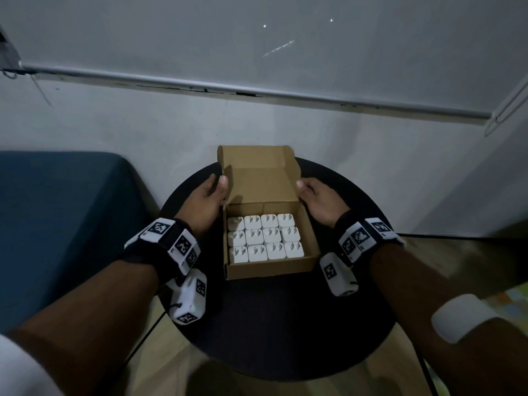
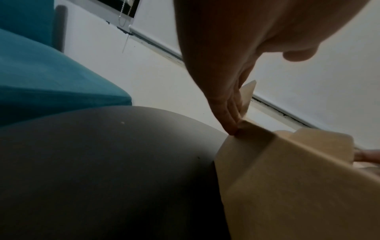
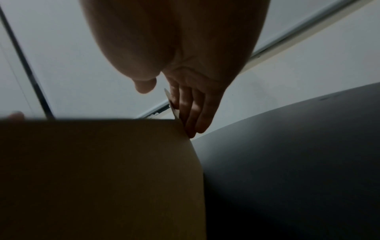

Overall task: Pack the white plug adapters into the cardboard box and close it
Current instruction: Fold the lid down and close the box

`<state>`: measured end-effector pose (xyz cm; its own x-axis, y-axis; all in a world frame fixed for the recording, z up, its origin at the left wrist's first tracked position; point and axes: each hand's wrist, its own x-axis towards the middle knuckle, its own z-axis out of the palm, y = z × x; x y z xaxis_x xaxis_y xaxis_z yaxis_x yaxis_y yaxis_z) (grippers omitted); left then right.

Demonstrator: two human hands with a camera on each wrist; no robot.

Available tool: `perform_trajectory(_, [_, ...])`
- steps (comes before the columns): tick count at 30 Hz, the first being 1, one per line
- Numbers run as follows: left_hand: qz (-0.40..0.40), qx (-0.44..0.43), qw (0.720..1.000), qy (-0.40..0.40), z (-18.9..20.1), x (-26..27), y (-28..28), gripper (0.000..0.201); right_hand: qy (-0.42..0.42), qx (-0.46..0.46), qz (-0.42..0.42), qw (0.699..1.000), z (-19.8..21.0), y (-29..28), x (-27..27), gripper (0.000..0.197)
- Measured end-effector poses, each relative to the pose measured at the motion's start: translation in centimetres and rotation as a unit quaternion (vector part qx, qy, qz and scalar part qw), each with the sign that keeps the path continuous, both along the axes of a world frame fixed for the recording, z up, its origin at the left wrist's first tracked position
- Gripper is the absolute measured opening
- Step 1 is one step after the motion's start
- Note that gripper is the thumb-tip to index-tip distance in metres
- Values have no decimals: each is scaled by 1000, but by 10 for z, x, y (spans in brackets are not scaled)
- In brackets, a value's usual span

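Note:
A brown cardboard box [image 1: 271, 270] stands on a round black table [image 1: 285, 324], filled with several white plug adapters [image 1: 265, 238] in neat rows, prongs up. Its lid [image 1: 260, 181] stands upright at the back. My left hand [image 1: 208, 195] is at the lid's left edge, where straight fingers [image 2: 226, 105] press on the outside of the side flap [image 2: 248, 92]. At the right edge my right hand [image 1: 317, 198] does the same, fingers [image 3: 193, 113] flat against that flap. Both thumbs sit just off the cardboard. The box wall [image 3: 102, 170] fills the right wrist view.
A blue upholstered seat [image 1: 57, 210] sits left of the table. A white wall with a window blind's bottom rail [image 1: 257, 92] rises close behind. Wooden floor [image 1: 171, 352] shows around the table, and a dark cable runs down from my left wrist.

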<state>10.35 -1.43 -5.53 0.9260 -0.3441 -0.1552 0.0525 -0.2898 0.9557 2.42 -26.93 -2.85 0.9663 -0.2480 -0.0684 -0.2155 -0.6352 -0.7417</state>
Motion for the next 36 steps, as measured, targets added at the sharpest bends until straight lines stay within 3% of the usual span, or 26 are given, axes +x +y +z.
perform_trajectory(6, [34,-46,998,-3,15,-11,-6,70,-41,89,-34,995,0,-7,1,43])
perform_trajectory(10, [1,-46,999,-28,39,-31,-5,39,-37,70,-17,997,10,-13,-8,40])
perform_trajectory(13, [-31,-3,997,-66,53,-50,-3,52,-35,96,-7,995,15,-18,-19,16])
perform_trajectory(15, [-69,-8,994,-81,56,-62,2,57,-39,103,14,994,17,-21,-28,21])
perform_trajectory(17, [-104,22,990,-91,54,-68,8,47,-38,88,33,995,20,-23,-37,29])
perform_trajectory(19, [-113,25,990,-84,48,-69,13,25,-30,45,49,997,23,-23,-44,26])
perform_trajectory(20, [-118,21,989,-91,45,-71,17,24,-19,7,54,998,24,-22,-48,26])
perform_trajectory(22, [-117,28,988,-95,41,-75,22,56,7,-76,60,995,28,-17,-57,36])
perform_trajectory(23, [-114,39,988,-96,40,-79,25,63,12,-103,69,992,31,-15,-62,45])
perform_trajectory(29, [-131,123,982,-61,38,-100,35,75,91,-150,147,973,39,-8,-86,90])
perform_trajectory(32, [-149,165,972,-79,37,-102,36,71,117,-191,164,961,36,-3,-98,93])
perform_trajectory(36, [-154,188,964,-109,32,-108,34,64,125,-208,170,955,27,1,-103,82])
